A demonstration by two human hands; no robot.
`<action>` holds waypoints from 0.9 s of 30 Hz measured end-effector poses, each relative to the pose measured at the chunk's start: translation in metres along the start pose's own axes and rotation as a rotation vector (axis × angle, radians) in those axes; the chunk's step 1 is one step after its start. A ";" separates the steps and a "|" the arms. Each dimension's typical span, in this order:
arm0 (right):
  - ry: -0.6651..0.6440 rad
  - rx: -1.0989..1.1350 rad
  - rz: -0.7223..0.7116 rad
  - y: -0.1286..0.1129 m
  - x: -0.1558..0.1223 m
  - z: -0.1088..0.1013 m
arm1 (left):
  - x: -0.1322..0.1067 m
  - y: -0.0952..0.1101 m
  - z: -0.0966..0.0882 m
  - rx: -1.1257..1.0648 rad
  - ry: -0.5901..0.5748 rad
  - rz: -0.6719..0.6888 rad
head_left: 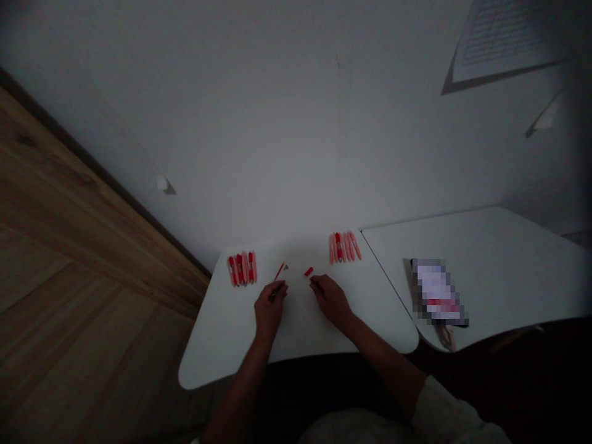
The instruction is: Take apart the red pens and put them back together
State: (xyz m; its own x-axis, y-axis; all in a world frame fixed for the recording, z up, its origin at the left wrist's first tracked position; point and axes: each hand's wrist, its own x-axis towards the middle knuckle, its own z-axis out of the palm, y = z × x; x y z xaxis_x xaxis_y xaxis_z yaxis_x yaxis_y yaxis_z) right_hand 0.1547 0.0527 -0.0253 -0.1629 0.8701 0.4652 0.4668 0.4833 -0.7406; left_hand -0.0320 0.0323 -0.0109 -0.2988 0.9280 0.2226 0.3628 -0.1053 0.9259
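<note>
Pens [239, 270] lie near the table's [308, 333] far edge; left hand [269, 303] curls, right hand [331, 300] curls beside a red piece [308, 271], both grips unclear.

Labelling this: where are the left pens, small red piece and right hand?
Left pens [241, 269]: head view, a red barrel.
Small red piece [308, 271]: head view, its middle.
Right hand [333, 300]: head view, its back.

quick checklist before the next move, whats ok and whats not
1. Left hand, grip secure: cannot tell, too dim.
2. Right hand, grip secure: cannot tell, detail too small.
3. Short red piece in view on white table: ok.
4. Slim red stick with yellowish tip in view: ok, beyond left hand.
5. Left row of red and pink pens, clear of hands: ok.
6. Right row of red and pink pens, clear of hands: ok.
</note>
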 end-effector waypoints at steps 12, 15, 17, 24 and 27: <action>-0.251 0.015 -0.058 0.015 0.008 -0.007 | 0.004 -0.009 -0.004 -0.384 0.005 -0.128; -0.285 0.025 -0.075 0.009 0.006 -0.009 | 0.002 -0.003 -0.004 -0.344 -0.064 -0.162; -0.292 0.040 -0.070 0.007 0.005 -0.010 | 0.001 0.000 -0.004 -0.315 -0.106 -0.177; -0.304 0.070 -0.063 0.008 0.004 -0.012 | -0.001 0.004 -0.004 -0.250 -0.159 -0.145; -0.320 0.077 -0.062 0.008 0.005 -0.013 | -0.002 0.005 -0.003 -0.229 -0.165 -0.130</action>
State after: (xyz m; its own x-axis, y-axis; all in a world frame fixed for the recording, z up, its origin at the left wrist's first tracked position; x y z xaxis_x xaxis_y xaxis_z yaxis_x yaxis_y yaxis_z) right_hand 0.1686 0.0598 -0.0227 -0.4595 0.8192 0.3431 0.3823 0.5311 -0.7561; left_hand -0.0327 0.0290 -0.0059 -0.1753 0.9825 0.0623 0.1172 -0.0420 0.9922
